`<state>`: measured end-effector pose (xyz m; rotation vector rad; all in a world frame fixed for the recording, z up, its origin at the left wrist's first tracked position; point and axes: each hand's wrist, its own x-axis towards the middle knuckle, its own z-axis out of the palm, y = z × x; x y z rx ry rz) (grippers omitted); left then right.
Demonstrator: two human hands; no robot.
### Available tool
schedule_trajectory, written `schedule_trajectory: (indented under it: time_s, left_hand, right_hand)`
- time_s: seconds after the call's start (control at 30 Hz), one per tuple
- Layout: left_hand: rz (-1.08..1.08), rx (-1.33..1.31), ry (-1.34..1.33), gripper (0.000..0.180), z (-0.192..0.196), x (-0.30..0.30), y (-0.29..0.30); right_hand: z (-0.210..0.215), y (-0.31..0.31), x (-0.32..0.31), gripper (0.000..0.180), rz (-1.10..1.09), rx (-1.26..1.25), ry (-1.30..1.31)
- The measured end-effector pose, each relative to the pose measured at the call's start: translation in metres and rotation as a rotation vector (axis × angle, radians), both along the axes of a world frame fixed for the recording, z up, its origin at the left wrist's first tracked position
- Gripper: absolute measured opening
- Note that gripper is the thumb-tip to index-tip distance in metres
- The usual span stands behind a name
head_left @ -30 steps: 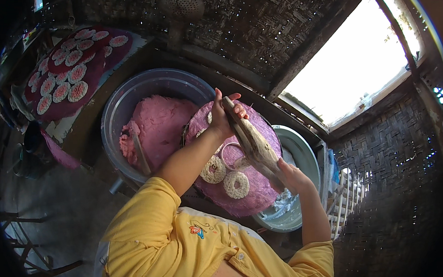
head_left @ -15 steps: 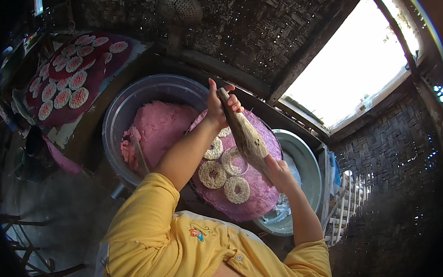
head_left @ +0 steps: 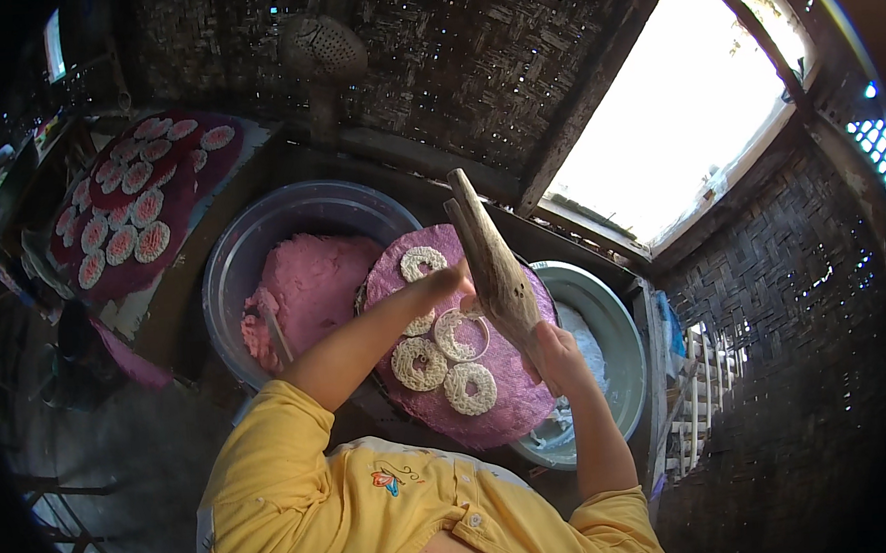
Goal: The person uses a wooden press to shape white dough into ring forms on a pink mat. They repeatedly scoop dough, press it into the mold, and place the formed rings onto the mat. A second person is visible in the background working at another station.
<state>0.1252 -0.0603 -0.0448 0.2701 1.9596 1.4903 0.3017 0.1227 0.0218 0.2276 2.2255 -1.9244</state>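
My right hand [head_left: 560,358] grips the lower end of a long, weathered wooden tool [head_left: 501,273], whose split upper end shows two prongs. Behind the tool's middle is my left hand [head_left: 451,284]; its fingers are mostly hidden. Under both hands lies a round pink cloth-like sheet [head_left: 515,398]. Several cream lacy rings rest on it, among them one ring [head_left: 418,364] at the left and another ring [head_left: 470,388] near the front. A thin hoop [head_left: 485,346] surrounds a partly formed ring [head_left: 452,328] beneath the tool.
Left stands a large blue-grey basin [head_left: 219,250] with pink dough [head_left: 313,273] and a stick-like handle [head_left: 278,337]. A grey-green basin [head_left: 627,352] holds white material at right. Far left, a dark red cloth [head_left: 112,274] carries several pink-and-white rounds. A perforated ladle [head_left: 323,48] hangs by the woven wall.
My left hand has come down from the tool's upper end to behind its middle. The two prongs now show apart at the top. My right hand keeps its hold.
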Motion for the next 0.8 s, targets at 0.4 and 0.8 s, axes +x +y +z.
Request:
schedule_trajectory:
  time_s: [0.4,0.8]
  left_hand:
    - [-0.122,-0.073,0.126,0.106,-0.027,0.028,-0.016]
    - [-0.298,-0.534,1.096,0.088,0.000,0.087,-0.059]
  right_hand:
    - [-0.015,-0.002,0.008,0.048,-0.144,-0.020,0.117]
    - [-0.011,0.003,0.034,0.058,-0.176,-0.089,0.243]
